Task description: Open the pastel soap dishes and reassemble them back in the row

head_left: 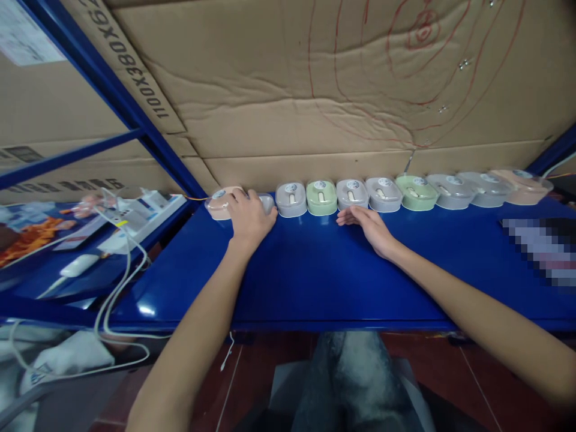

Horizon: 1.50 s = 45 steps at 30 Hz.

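Note:
A row of small lidded plastic boxes in pink, grey and green runs along the back of the blue shelf [306, 270]. My left hand [252, 219] is closed over a grey box [269, 203] near the row's left end, hiding most of it. Its fingers also cover part of the pink box [218, 204] beside it. To the right stand another grey box [291, 200] and a green box [321, 198]. My right hand [366, 228] holds nothing; its fingers stretch leftward just in front of a grey box [352, 195].
Behind the row rises a cardboard panel [252, 90] with red rings drawn on it. A blue frame post [166, 162] stands at the left, with a power strip [144, 219] and white cables [128, 270] past it. A blurred-out object [542, 249] lies at right.

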Motion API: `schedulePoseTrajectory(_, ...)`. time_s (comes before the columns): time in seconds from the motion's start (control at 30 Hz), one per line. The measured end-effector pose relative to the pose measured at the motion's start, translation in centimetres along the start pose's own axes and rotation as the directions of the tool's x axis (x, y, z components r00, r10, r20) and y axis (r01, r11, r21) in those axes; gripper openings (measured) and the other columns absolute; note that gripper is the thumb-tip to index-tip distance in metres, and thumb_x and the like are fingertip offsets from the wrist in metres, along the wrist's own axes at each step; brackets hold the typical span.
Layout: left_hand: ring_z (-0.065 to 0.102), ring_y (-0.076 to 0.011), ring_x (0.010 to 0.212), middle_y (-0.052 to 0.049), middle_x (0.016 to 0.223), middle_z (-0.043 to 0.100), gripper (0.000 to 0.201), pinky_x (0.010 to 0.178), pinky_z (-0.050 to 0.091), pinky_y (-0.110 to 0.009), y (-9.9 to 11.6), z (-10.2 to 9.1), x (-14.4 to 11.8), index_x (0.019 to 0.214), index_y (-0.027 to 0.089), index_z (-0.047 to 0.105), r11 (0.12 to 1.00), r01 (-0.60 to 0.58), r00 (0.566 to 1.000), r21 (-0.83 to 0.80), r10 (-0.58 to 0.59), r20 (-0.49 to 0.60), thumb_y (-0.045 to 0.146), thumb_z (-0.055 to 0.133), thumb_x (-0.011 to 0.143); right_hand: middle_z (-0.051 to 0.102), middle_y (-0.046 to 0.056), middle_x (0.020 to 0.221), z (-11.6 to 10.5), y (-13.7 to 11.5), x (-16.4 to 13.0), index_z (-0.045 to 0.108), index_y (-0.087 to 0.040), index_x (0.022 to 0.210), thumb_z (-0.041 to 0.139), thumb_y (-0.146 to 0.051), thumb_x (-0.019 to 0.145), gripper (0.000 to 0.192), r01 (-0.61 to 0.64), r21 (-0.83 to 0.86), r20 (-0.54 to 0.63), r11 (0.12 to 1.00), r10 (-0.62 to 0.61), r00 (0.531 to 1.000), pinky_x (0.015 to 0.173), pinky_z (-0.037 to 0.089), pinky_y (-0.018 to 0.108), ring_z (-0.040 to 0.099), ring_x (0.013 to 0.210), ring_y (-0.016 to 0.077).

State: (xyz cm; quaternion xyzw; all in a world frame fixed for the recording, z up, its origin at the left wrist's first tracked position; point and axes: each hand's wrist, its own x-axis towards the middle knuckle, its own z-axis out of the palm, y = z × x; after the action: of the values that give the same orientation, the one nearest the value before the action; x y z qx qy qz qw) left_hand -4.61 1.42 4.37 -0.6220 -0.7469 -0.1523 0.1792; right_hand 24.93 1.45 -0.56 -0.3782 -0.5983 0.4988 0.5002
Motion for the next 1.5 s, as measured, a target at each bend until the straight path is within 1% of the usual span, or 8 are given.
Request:
schedulePoseTrajectory(0.17, 0.059, -0.0504, 0.127, -0.036, 0.129, 0.064, 0.064, 0.109, 0.049, -0.059, 0.1, -0.9, -0.3, 0.131, -0.003, 0.060, 1.000, -0.004, 0.998, 0.023, 0.002, 0.068, 0.049, 0.059, 0.093, 0.082, 0.009, 0.096, 0.0, 0.0, 0.1, 0.081, -0.023, 0.092, 0.070, -0.081, 0.089, 0.059, -0.002, 0.016, 0.007, 1.000, 0.002, 1.000, 0.105, 0.056, 0.050, 0.076, 0.096, 0.0270)
schedulePoseTrajectory(0.37, 0.068, -0.0480, 0.117, -0.030, 0.125, 0.069, 0.059, 0.099, 0.057, -0.054, 0.4, -3.4, -1.1, 0.126, 0.007, 0.064, 0.998, -0.044, 0.984, 0.055, 0.034, 0.175, 0.051, 0.068, 0.088, 0.082, 0.009, 0.095, 0.0, 0.3, 0.3, 0.081, -0.023, 0.090, 0.070, -0.081, 0.088, 0.059, -0.007, 0.037, 0.002, 0.999, 0.007, 1.000, 0.103, 0.058, 0.048, 0.076, 0.094, 0.0261)
schedulePoseTrajectory(0.6, 0.066, -0.0394, 0.115, -0.017, 0.120, 0.065, 0.046, 0.099, 0.056, -0.049, 0.4, -4.8, -2.1, 0.106, 0.021, 0.063, 0.952, -0.278, 0.891, -0.125, 0.304, 0.337, 0.057, 0.079, 0.082, 0.081, 0.008, 0.095, -0.3, 0.2, 0.4, 0.080, -0.023, 0.091, 0.072, -0.074, 0.090, 0.051, -0.023, 0.058, 0.024, 0.998, 0.022, 0.999, 0.102, 0.057, 0.047, 0.075, 0.094, 0.0249)
schedulePoseTrajectory(0.8, 0.063, -0.0326, 0.128, -0.007, 0.135, 0.067, 0.045, 0.110, 0.053, -0.046, 1.8, -4.9, -3.2, 0.125, 0.028, 0.061, 0.659, -0.518, 0.680, -0.545, 0.704, 0.204, 0.040, 0.079, 0.085, 0.080, 0.006, 0.108, -0.1, -0.8, -0.5, 0.080, -0.026, 0.104, 0.079, -0.063, 0.089, 0.040, 0.058, -0.034, 0.097, 0.998, -0.055, 0.994, 0.105, 0.054, 0.045, 0.073, 0.105, 0.0254)
schedulePoseTrajectory(1.0, 0.055, -0.0303, 0.148, -0.005, 0.154, 0.064, 0.057, 0.127, 0.043, -0.050, 5.1, -3.2, -4.7, 0.145, 0.030, 0.057, 0.364, -0.547, 0.591, -0.754, 0.806, -0.040, 0.035, 0.077, 0.092, 0.074, 0.008, 0.137, -0.1, -1.4, -1.3, 0.071, -0.030, 0.132, 0.087, -0.056, 0.084, 0.056, 0.201, -0.114, 0.270, 0.973, -0.164, 0.949, 0.117, 0.050, 0.050, 0.067, 0.132, 0.0318)
schedulePoseTrajectory(1.23, 0.050, -0.0344, 0.148, -0.013, 0.157, 0.057, 0.076, 0.126, 0.042, -0.058, 6.1, -0.8, -5.1, 0.153, 0.028, 0.052, 0.262, -0.552, 0.639, -0.791, 0.743, -0.200, 0.047, 0.084, 0.086, 0.066, 0.012, 0.152, -0.4, -1.0, -1.4, 0.057, -0.029, 0.152, 0.101, -0.050, 0.066, 0.099, 0.360, -0.273, 0.367, 0.892, -0.249, 0.896, 0.121, 0.048, 0.055, 0.063, 0.140, 0.0383)
schedulePoseTrajectory(1.33, 0.052, -0.0377, 0.146, -0.014, 0.155, 0.054, 0.094, 0.123, 0.044, -0.059, 5.5, -0.5, -4.6, 0.157, 0.029, 0.047, 0.269, -0.493, 0.641, -0.827, 0.755, -0.137, 0.054, 0.092, 0.078, 0.067, 0.012, 0.151, -0.4, -0.5, -1.2, 0.054, -0.029, 0.154, 0.104, -0.051, 0.059, 0.110, 0.372, -0.325, 0.366, 0.870, -0.247, 0.897, 0.119, 0.050, 0.058, 0.065, 0.137, 0.0393)
schedulePoseTrajectory(1.5, 0.052, -0.0386, 0.149, -0.010, 0.165, 0.050, 0.100, 0.124, 0.044, -0.057, 4.4, -0.5, -3.7, 0.162, 0.034, 0.042, 0.243, -0.379, 0.596, -0.893, 0.802, -0.035, 0.048, 0.093, 0.078, 0.073, 0.010, 0.141, -0.5, -0.6, -1.2, 0.059, -0.029, 0.149, 0.101, -0.053, 0.064, 0.098, 0.400, -0.365, 0.384, 0.841, -0.255, 0.887, 0.112, 0.056, 0.054, 0.071, 0.129, 0.0370)
